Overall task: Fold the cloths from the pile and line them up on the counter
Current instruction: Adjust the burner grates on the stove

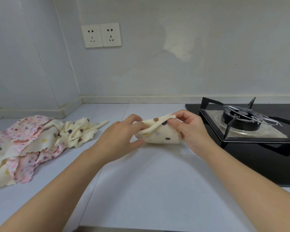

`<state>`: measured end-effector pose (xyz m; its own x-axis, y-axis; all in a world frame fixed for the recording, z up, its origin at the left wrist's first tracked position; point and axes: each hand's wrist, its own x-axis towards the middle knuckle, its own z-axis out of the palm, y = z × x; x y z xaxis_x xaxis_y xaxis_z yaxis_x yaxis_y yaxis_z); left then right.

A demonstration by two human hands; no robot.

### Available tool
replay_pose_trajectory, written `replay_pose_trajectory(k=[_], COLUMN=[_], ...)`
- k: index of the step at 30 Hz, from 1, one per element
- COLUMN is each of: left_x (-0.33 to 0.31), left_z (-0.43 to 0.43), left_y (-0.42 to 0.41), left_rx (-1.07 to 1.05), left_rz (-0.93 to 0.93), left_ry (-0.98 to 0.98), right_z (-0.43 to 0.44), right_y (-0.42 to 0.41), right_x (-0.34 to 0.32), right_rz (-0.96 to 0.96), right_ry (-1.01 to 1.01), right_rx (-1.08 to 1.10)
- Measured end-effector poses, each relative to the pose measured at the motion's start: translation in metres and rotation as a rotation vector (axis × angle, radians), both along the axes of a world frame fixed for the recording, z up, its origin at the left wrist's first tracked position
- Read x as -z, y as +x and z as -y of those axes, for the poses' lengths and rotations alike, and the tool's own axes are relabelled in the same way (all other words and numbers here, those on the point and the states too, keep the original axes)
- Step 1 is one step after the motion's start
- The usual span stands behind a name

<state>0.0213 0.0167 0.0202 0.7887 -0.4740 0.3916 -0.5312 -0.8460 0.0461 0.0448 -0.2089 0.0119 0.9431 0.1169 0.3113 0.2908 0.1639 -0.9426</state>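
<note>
Hands meet over a pale grey kitchen counter (141,181): the left hand (122,133) and right hand (189,128), fingers curled, each pinch an end of a small cream cloth with coloured dots (159,133). A rumpled pile of cream and pink floral cloths (28,144) lies well left; a black gas stove (244,124) sits just right.

Cream dotted cloth (159,133), brown, purple and yellow spots, is folded small and held low over the middle of the counter (141,181), top layers lifted open. Far left lies the pile (23,144): pink floral and cream dotted cloths, rumpled and overlapping, with scalloped edges.
</note>
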Motion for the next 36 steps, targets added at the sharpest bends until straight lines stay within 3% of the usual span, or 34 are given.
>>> replay_pose_trajectory(k=[3,7,9,11,16,21,25,27,31,33,36], left_x=[-0.008,-0.016,-0.017,-0.021,-0.036,-0.032,-0.021,-0.016,0.002,0.012,0.024], left_z=[-0.005,0.002,0.002,-0.003,0.001,0.012,0.02,0.023,0.035,0.041,0.043], left_y=[-0.001,-0.008,-0.008,-0.007,-0.016,-0.012,-0.007,-0.005,-0.005,-0.004,-0.002], left_rx=[-0.003,0.161,0.118,0.05,0.13,-0.005,-0.091,-0.133,-0.278,-0.361,-0.413], left_rz=[-0.002,-0.223,-0.311,-0.287,-0.283,-0.383,-0.513,-0.612,-0.804,-0.665,-0.287], left_ry=[-0.039,-0.071,-0.031,-0.036,-0.537,-0.962,-1.257,-1.367,-1.369,-1.269,-1.035], right_z=[0.0,-0.002,-0.002,0.001,0.0,-0.003,-0.005,-0.007,-0.011,-0.015,-0.025], right_y=[-0.001,-0.002,-0.004,-0.003,-0.003,-0.002,-0.001,-0.003,-0.004,-0.004,-0.001], right_x=[-0.002,-0.001,-0.002,-0.005,-0.01,-0.008,-0.004,0.0,0.006,0.009,0.016], right_rz=[-0.007,-0.015,-0.007,0.025,-0.026,-0.096,-0.412,-0.441,-0.391,-0.355,-0.259], right_ry=[0.021,0.018,0.009,0.002,0.162,0.26,0.139,0.077,0.137,0.131,0.034], right_rx=[0.008,-0.034,-0.018,0.043,0.09,0.069,-0.161,-0.206,-0.141,-0.091,0.1])
